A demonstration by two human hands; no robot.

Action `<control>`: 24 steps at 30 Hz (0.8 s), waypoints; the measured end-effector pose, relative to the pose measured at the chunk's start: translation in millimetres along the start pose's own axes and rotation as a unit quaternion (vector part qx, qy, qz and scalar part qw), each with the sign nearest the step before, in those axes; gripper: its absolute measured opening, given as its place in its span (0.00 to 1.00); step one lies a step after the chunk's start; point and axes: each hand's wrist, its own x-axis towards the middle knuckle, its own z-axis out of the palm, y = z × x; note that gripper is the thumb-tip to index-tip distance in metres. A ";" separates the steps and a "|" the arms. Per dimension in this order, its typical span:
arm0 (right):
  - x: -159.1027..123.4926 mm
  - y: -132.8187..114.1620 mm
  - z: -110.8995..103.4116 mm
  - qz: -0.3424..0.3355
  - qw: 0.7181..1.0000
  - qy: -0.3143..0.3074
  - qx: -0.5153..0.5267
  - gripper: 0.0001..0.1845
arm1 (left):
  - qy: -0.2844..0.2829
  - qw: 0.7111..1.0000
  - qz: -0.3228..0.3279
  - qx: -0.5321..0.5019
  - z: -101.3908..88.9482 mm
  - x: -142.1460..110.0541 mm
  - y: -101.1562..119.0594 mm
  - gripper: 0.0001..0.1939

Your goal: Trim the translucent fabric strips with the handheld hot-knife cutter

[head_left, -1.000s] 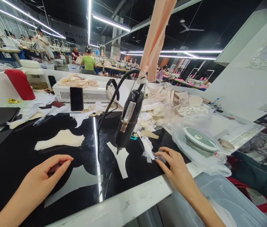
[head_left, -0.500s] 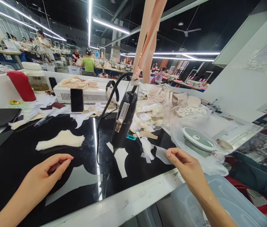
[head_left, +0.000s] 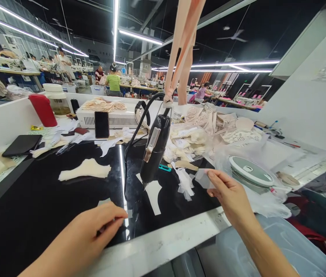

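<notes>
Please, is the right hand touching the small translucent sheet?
Touching. The head view shows the right hand pinching the small translucent sheet between thumb and fingers.

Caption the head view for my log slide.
Right hand pinching a translucent piece, left hand over the black tabletop, with a corded black tool hung from pink strips beyond them.

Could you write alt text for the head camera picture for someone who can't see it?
A right hand holds a translucent sheet over a black work surface, while the left hand is over a mostly hidden grey sheet. Between them, a black tool hangs from peach fabric strips above a white cut piece. Behind, people are among sewing machines.
</notes>
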 end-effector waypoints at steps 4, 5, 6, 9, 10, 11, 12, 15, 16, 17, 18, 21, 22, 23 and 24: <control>1.1 4.3 -6.3 0.039 0.997 0.013 0.061 0.28 | 0.001 0.995 0.099 0.028 14.3 7.6 19.9 0.13; 0.2 5.2 -6.7 0.047 0.996 0.012 0.071 0.29 | 0.008 0.991 0.127 0.035 19.6 12.4 25.6 0.13; -0.8 6.0 -6.8 0.054 0.995 0.010 0.080 0.29 | 0.011 0.987 0.155 0.042 25.9 18.7 31.8 0.14; -3.7 8.6 -5.8 0.070 0.993 0.003 0.097 0.30 | 0.028 0.964 0.251 0.078 51.4 47.2 51.9 0.13; -4.3 9.7 -5.4 0.073 0.992 0.001 0.101 0.30 | 0.034 0.951 0.291 0.103 61.5 59.3 58.2 0.12; -4.7 10.9 -5.1 0.076 0.992 -0.001 0.104 0.31 | 0.041 0.936 0.324 0.132 71.7 72.2 63.6 0.12; -4.9 12.3 -4.9 0.078 0.991 -0.004 0.108 0.31 | 0.054 0.925 0.344 0.155 81.8 85.3 68.0 0.11; -4.8 17.0 -5.7 0.081 0.990 -0.012 0.116 0.31 | 0.060 0.910 0.351 0.212 108.1 121.5 73.5 0.12; -4.7 18.3 -6.5 0.081 0.990 -0.014 0.119 0.31 | 0.045 0.913 0.336 0.228 114.8 131.2 73.0 0.14; -4.8 19.2 -7.7 0.081 0.989 -0.017 0.121 0.30 | 0.034 0.918 0.316 0.237 120.5 139.5 71.5 0.16; -5.1 19.7 -9.2 0.080 0.989 -0.018 0.125 0.30 | 0.026 0.922 0.301 0.242 124.9 146.1 69.4 0.17; -7.5 17.8 -15.7 0.060 0.987 -0.009 0.148 0.27 | 0.008 0.931 0.271 0.245 131.4 157.5 62.7 0.18; -8.9 16.3 -18.2 0.050 0.986 -0.004 0.159 0.26 | 0.001 0.933 0.265 0.243 131.5 159.1 61.4 0.18; -10.8 14.6 -20.4 0.039 0.985 0.000 0.168 0.25 | -0.005 0.935 0.261 0.239 130.6 160.0 61.0 0.18; -13.0 12.9 -22.2 0.031 0.984 0.001 0.174 0.24 | -0.011 0.937 0.258 0.234 128.9 160.2 61.5 0.18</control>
